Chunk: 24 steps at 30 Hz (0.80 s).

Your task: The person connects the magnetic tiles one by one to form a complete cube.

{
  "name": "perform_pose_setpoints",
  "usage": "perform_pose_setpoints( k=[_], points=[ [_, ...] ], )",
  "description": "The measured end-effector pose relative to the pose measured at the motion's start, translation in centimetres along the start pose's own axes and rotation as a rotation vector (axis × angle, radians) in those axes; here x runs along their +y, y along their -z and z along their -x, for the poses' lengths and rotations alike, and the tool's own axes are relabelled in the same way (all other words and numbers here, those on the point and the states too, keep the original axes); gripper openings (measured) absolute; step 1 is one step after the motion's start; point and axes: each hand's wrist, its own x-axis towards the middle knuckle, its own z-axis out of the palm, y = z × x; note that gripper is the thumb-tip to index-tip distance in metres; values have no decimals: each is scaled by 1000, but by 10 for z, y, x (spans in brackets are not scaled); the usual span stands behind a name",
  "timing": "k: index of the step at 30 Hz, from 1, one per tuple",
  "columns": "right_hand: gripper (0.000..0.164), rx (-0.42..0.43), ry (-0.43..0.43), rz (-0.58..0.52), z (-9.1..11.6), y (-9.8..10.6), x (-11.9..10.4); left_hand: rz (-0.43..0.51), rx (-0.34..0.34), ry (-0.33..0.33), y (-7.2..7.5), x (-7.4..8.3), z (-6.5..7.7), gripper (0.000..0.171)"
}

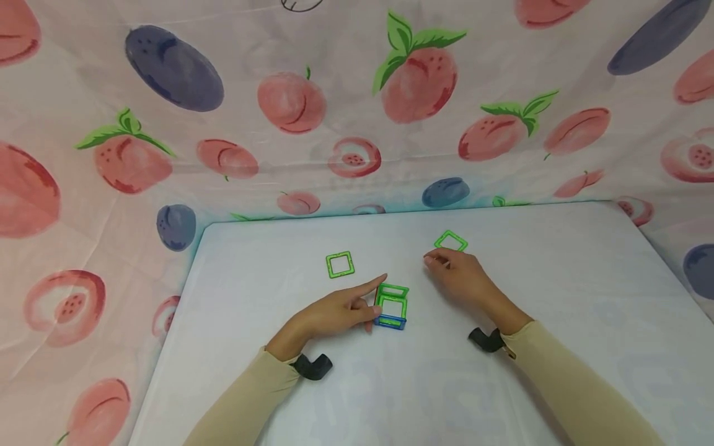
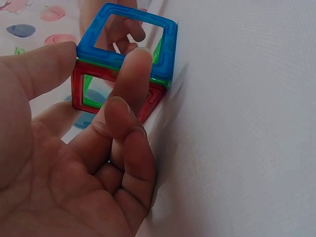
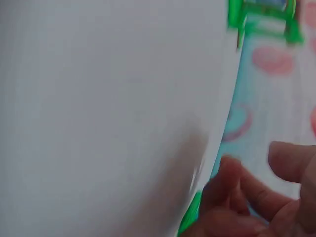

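Green, blue and red plastic frames make up the small open cube (image 1: 392,306) near the middle of the white table (image 1: 558,297). Left wrist view: blue square on its near face, red frame next to it, green behind. No brand, label or readable writing on any piece or on the cloth.

Count: one cube; two loose green square tiles. One loose green tile (image 1: 339,264) lies flat, up and left of the cube, apart from it. The other green tile (image 1: 450,241) lies up and right of the cube, at the right hand's fingertips.

Left hand (image 1: 341,313) sits against the cube's left side. Thumb and one finger pinch the cube's frames in the left wrist view; index finger points out straight past the cube's top edge; remaining fingers curled into the palm.

Right hand (image 1: 460,276) lies right of the cube, well clear of it, fingers bent loosely down toward the far tile. Touching or only just beside: cannot tell. The right wrist view is blurred; fingers (image 3: 291,160) show loosely curled with a green edge below them.

Fruit-print cloth (image 1: 290,102) hangs behind and beside the table.
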Motion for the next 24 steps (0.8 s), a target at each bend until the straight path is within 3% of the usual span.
perform_pose_setpoints(
  k=[5, 11, 19, 24],
  points=[
    [40, 15, -47, 87, -15, 15, 19, -1, 0, 1, 0, 1, 0, 65],
    [34, -16, -29, 146, -20, 18, 25, -22, 1, -7, 0, 1, 1, 65],
    [18, -71, -64, 324, -6, 14, 12, -61, 11, -16, 0, 1, 2, 62],
    [19, -110, -35, 318, 7, 8, 6, -64, 13, -10, 0, 1, 1, 63]
  ],
)
